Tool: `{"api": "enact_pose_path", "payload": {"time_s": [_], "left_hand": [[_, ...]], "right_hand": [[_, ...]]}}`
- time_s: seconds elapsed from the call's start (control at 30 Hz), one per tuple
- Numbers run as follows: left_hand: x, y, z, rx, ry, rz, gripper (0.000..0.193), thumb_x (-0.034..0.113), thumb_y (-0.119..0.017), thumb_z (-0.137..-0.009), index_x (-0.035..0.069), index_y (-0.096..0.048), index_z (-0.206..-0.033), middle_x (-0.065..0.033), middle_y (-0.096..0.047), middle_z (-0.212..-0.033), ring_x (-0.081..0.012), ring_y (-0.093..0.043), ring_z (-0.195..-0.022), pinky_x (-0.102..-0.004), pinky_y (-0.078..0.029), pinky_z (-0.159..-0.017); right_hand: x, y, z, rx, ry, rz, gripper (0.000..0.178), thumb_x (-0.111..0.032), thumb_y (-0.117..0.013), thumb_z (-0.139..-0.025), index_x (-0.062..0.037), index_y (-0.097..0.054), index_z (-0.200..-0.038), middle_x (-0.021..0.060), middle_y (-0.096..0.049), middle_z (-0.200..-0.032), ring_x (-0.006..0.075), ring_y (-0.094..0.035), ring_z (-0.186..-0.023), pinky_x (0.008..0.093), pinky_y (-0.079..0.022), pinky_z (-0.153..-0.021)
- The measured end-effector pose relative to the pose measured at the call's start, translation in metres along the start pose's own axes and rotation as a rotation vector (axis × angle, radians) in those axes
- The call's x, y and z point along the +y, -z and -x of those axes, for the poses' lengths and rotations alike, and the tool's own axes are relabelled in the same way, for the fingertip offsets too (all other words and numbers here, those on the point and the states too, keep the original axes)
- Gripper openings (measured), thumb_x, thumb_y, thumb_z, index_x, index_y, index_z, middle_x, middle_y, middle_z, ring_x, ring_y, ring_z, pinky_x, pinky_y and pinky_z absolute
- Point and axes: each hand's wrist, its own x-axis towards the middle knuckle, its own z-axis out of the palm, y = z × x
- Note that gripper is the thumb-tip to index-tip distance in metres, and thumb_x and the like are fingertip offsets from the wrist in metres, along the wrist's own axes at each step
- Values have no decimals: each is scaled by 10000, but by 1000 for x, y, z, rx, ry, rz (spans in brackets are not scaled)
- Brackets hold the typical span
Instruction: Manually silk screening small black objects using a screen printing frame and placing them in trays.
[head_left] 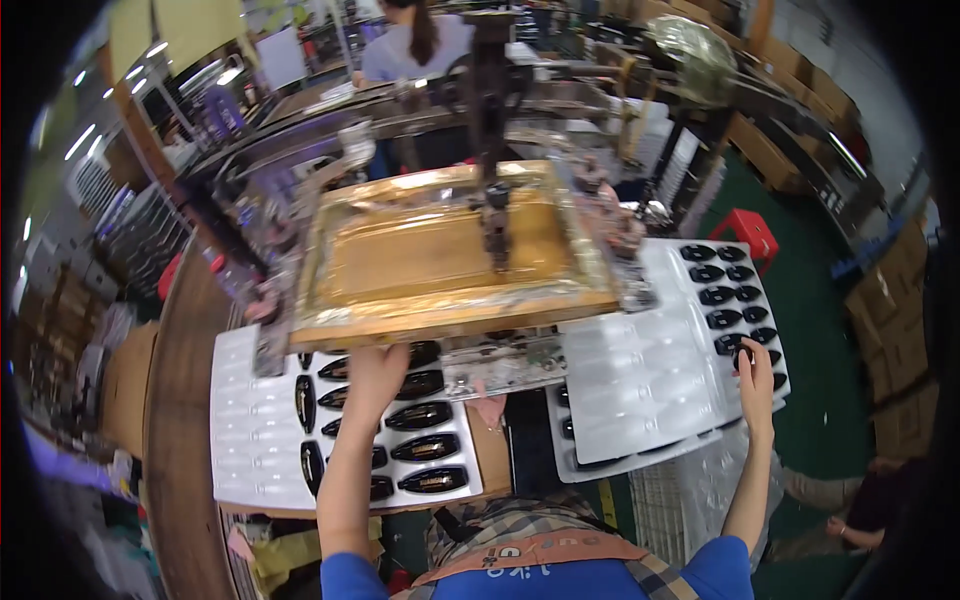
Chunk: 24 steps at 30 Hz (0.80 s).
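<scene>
A wood-edged screen-printing frame (460, 325) with amber mesh hangs tilted before me. My left hand (380, 375) reaches up to its front edge, over the left tray; the frame hides most of its fingers, so its grip cannot be seen. My right hand (757, 368) is closed at the right tray's outer edge, its fingertips around a small black oval piece (739, 358). The white left tray (250, 420) carries glossy black elongated pieces (428, 447) with gold marks. On the white right tray (650, 370), similar black pieces (723, 319) stand in rows along the right side.
Below the frame is a stained metal plate (505, 365). A dark press arm (490, 110) stands over the mesh. Beyond the right tray are a red stool (750, 235) and cardboard boxes (890, 330). One person (415, 45) sits behind the press; another's arm (855, 533) shows at lower right.
</scene>
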Motion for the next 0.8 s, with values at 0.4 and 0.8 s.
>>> {"api": "enact_pose_path", "payload": {"time_s": [0.4,0.8], "left_hand": [[-24,24,-69,-70,-235,341,245,120,-550,-817,1,-559,-1031,-121,-613,-945,-208,-587,-850,-289,-460,-759],[-158,161,-42,429,95,628,228,42,-545,-826,4,-535,-1051,-63,-593,-914,-113,-570,-818,-248,-495,-736]], "right_hand": [[-190,-129,-21,-447,507,-313,440,-172,-719,-698,-7,-536,-1063,84,-584,-1009,173,-546,-918,298,-421,-804],[-246,-164,-2,-797,520,4,502,-317,-662,-744,-5,-506,-1106,168,-558,-1061,307,-521,-988,348,-394,-855]]}}
